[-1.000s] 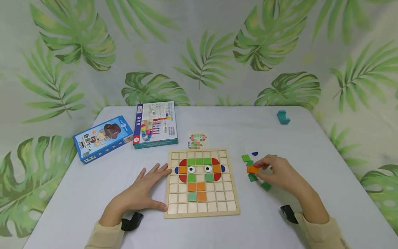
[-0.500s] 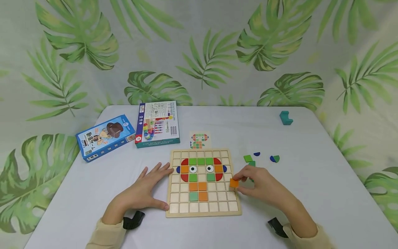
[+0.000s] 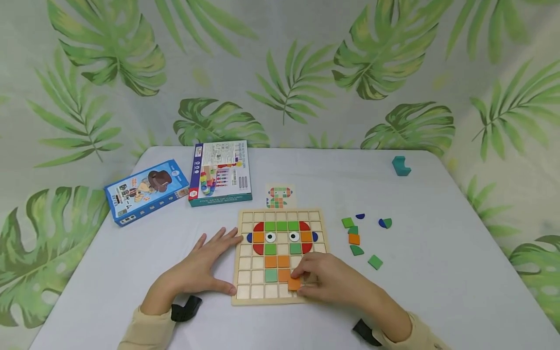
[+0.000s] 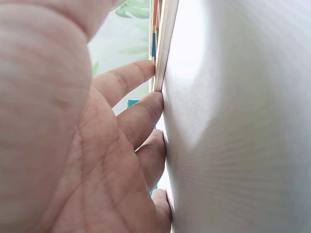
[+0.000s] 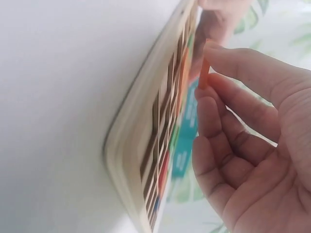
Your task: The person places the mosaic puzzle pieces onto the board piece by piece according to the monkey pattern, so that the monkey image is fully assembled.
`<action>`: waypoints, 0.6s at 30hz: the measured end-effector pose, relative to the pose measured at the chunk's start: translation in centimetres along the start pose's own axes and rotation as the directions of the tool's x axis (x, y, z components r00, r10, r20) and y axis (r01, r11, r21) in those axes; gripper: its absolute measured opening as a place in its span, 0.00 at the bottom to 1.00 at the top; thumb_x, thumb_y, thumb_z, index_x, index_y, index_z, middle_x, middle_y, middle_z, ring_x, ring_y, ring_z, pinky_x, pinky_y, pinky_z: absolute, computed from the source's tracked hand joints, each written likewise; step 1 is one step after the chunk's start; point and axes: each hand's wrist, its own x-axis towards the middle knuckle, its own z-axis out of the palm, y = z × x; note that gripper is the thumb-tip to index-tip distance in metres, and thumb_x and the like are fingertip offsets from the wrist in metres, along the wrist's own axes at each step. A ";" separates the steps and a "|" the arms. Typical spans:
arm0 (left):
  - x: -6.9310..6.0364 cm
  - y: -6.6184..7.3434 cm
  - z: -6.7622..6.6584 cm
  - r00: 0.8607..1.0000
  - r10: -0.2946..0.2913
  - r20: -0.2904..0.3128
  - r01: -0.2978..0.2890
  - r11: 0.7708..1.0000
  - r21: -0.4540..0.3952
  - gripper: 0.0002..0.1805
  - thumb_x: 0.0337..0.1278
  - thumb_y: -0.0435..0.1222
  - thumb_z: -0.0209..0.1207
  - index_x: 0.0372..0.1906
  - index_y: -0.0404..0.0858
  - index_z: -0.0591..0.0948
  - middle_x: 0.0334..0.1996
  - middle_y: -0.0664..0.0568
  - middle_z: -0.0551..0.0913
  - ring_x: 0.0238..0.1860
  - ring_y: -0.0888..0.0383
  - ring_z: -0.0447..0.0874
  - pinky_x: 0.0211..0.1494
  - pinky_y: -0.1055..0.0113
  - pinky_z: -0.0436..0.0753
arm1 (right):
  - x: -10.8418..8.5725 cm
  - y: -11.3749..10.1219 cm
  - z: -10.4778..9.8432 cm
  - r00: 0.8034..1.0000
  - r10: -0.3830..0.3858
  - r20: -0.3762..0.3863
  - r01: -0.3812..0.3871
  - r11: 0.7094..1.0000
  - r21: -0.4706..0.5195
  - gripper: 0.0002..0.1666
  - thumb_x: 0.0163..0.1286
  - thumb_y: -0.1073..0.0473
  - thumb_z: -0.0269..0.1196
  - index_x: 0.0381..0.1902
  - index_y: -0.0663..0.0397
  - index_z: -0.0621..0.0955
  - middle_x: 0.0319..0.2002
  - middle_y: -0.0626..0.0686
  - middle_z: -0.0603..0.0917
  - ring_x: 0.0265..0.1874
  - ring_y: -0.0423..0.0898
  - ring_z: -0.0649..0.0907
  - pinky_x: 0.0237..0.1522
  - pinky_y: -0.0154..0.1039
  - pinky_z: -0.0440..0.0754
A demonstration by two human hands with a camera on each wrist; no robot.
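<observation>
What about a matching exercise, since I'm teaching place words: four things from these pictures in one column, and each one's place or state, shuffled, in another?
Things
1. Left hand
2. Picture card
3. Right hand
4. Teal piece

Places and states
A. Near the far right corner of the table
B. Pinching an orange tile over the board
C. Fingers spread, touching the board's left edge
D. Lying just beyond the board's far edge

Right pairs
1-C, 2-D, 3-B, 4-A

Play area: table (image 3: 323,177), leaf-print backdrop (image 3: 288,92), toy boxes (image 3: 222,172).
</observation>
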 end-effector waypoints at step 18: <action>-0.1 0.2 -0.1 1.000 0.005 0.000 -0.005 1.000 -0.025 0.65 0.39 0.60 0.83 0.84 0.48 0.65 0.88 0.49 0.56 0.90 0.38 0.41 0.85 0.26 0.33 | 1.5 -1.0 0.8 0.995 0.004 0.104 0.003 0.998 -0.070 0.11 0.67 0.55 0.77 0.47 0.47 0.93 0.40 0.40 0.86 0.38 0.34 0.78 0.42 0.25 0.81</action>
